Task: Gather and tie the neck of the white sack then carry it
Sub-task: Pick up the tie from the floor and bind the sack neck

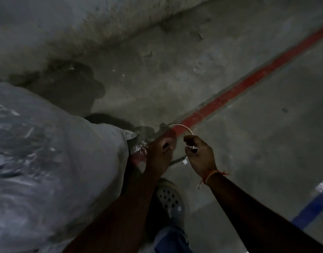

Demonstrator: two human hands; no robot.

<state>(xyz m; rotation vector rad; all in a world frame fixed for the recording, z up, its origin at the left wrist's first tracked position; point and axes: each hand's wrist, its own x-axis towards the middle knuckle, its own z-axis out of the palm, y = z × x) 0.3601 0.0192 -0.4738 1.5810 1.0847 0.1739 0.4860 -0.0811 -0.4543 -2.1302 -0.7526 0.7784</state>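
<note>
A large white sack [53, 161] fills the left of the head view, lying on the concrete floor, its narrow neck end [137, 148] pointing right. My left hand [160, 154] is closed around the gathered neck. A thin white string [182, 127] arcs between my two hands. My right hand [199, 156] is just right of the neck with its fingers pinched on the string; a loose string end hangs below it.
A red painted line [248, 83] crosses the concrete floor diagonally. A stained wall base [102, 30] runs along the top. My grey perforated shoe [170, 199] stands below the hands. A blue line [310, 210] marks the floor at the lower right.
</note>
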